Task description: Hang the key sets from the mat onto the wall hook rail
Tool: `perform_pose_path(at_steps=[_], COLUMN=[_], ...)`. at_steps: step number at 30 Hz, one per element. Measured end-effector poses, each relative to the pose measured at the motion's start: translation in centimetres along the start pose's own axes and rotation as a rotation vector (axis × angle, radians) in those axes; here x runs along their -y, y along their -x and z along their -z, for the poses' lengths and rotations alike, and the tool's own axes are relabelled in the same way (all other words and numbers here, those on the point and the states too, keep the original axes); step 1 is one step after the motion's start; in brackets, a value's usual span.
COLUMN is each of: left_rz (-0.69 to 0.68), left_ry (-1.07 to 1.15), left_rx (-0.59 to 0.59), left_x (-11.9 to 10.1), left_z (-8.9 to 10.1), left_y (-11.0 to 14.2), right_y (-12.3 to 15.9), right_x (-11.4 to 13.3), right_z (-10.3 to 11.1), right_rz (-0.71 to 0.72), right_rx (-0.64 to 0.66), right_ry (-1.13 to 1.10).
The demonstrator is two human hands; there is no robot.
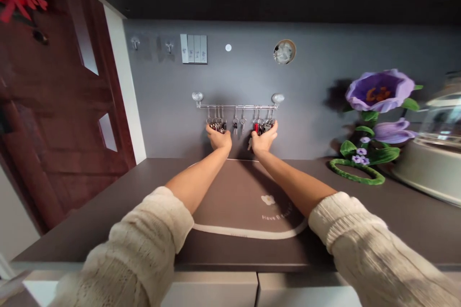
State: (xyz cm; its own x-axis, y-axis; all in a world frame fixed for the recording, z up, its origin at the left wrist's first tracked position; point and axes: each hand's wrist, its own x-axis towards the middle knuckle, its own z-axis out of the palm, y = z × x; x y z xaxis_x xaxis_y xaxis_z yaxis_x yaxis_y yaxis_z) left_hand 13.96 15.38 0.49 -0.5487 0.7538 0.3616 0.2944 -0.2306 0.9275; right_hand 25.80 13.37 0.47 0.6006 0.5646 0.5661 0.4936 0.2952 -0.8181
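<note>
A clear wall rack (237, 106) with hooks is fixed to the grey wall by two suction cups, and bunches of keys hang from it. Toward its left end, my left hand (219, 140) is curled around a cluster of keys (218, 125) that still hangs by its rings. At the right end, my right hand (264, 141) closes around another bunch of keys (261, 128), one with a red piece. Between the hands, a few loose keys (235, 127) dangle untouched. My fingertips are partly hidden behind the keys.
Below lies a brown mat (230, 192) with a pale border on the dark counter (144, 201). On the right stand a purple fabric flower (382, 91) and a domed white appliance (432, 163). A red-brown door (57, 120) is at left; a dark shelf (252, 7) overhangs.
</note>
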Motion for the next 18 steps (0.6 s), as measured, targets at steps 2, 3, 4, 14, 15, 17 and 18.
perform_pose_path(at_steps=[2,3,4,14,15,17,18], left_rz=[-0.011,-0.013,-0.014,0.077,0.106,0.144,0.154], left_ry=[0.002,0.004,0.011,0.205,0.221,0.237,0.232], left_rx=[0.037,0.056,0.073,0.361,0.395,0.436,0.445], left_x=[0.0,0.1,0.2,-2.1,-2.6,-3.4,-3.7], left_z=[0.3,0.7,1.1,5.2,5.4,5.7,5.9], left_y=[-0.1,-0.2,-0.4,-2.2,-2.3,-2.5,-2.6], right_y=[0.0,0.0,-0.1,-1.4,-1.7,-2.1,-2.4], right_x=[0.2,0.2,0.3,2.2,2.4,2.8,3.0], right_z=[0.5,0.9,1.3,4.9,4.9,4.9,4.9], right_rz=[0.037,0.054,0.067,0.108,0.101,0.075,0.061], right_rx=[0.037,0.067,0.095,0.162,0.167,0.185,0.191], right_ry=[0.001,0.004,0.01,-0.04,-0.043,-0.04,-0.033])
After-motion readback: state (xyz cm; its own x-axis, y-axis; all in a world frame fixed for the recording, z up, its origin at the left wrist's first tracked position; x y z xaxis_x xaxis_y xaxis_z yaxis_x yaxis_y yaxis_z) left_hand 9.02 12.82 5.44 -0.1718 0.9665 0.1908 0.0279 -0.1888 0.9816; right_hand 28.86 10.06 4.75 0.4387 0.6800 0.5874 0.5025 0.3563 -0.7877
